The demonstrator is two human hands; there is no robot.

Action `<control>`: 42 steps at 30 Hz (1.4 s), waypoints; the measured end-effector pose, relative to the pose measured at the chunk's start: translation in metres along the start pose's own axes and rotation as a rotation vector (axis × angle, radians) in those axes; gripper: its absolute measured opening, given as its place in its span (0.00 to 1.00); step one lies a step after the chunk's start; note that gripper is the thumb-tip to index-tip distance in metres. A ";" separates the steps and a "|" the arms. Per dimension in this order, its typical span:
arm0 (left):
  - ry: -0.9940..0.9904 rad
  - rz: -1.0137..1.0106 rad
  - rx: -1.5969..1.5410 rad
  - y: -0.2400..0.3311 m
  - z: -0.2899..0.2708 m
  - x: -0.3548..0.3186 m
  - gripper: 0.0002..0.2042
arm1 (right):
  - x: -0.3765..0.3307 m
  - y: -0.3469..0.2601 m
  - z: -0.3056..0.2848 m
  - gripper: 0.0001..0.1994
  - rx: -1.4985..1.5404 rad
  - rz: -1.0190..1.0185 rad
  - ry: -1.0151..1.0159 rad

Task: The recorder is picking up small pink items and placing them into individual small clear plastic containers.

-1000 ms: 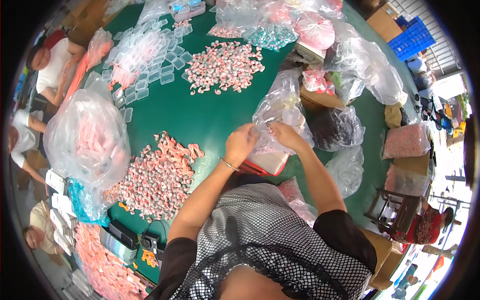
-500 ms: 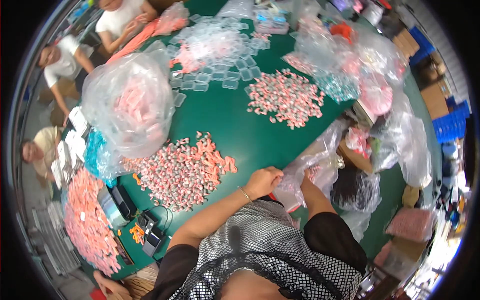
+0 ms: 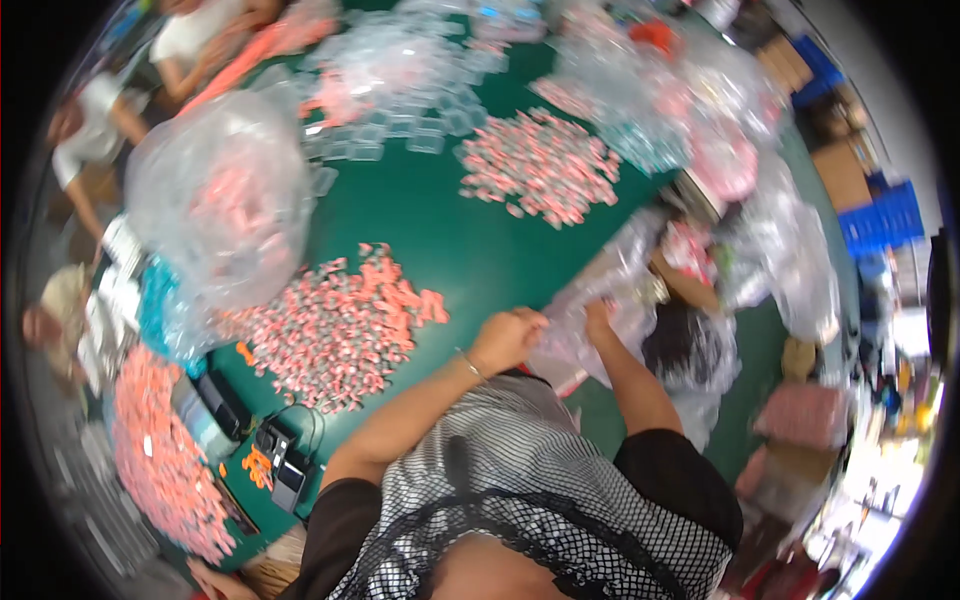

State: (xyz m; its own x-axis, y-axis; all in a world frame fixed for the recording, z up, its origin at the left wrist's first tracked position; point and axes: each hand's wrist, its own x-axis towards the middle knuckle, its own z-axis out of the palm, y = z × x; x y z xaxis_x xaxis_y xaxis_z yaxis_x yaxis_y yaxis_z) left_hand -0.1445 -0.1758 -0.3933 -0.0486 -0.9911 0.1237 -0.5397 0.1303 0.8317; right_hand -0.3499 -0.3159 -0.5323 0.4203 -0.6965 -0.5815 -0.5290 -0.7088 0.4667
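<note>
A clear plastic bag (image 3: 622, 268) lies at the table edge in front of me. My left hand (image 3: 507, 340) is closed, its fingers pinching the near left edge of this bag. My right hand (image 3: 600, 314) reaches in at the bag, among its folds. Blur and plastic hide those fingers, so their grip does not show. To the left of my left hand is a heap of small pink-and-grey pieces (image 3: 335, 335), with orange-pink bands (image 3: 428, 305) along its right side.
Another heap of pink-and-grey pieces (image 3: 540, 165) lies farther off, near clear plastic boxes (image 3: 365, 150). A large filled bag (image 3: 225, 200) stands left. Black devices with a cable (image 3: 285, 460) sit near-left. An open carton (image 3: 685, 285) is right. Several people work across the table.
The whole view has shifted, so the table contents sit farther left and higher, and it is more blurred. My left hand stays on the bag edge; more of my right hand shows at the bag.
</note>
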 end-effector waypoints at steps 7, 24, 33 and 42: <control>-0.109 0.032 -0.239 0.027 0.008 0.018 0.07 | -0.091 0.030 -0.030 0.06 1.636 0.455 0.434; -0.111 -0.353 -0.874 0.068 0.029 0.047 0.10 | -0.170 0.019 -0.077 0.10 2.802 -0.053 0.797; -0.192 -0.499 -0.957 0.075 0.031 0.051 0.08 | -0.169 0.018 -0.083 0.12 2.255 0.077 1.003; 0.033 -0.169 -0.610 0.040 0.034 0.042 0.07 | -0.134 0.033 -0.047 0.09 1.174 0.254 0.892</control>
State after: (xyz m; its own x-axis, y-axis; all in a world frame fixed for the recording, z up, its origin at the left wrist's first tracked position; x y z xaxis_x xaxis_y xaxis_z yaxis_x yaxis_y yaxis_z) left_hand -0.1968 -0.2136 -0.3730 0.0264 -0.9993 -0.0279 0.0386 -0.0269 0.9989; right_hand -0.3889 -0.2513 -0.4083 0.2995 -0.9284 0.2200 -0.7489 -0.3716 -0.5487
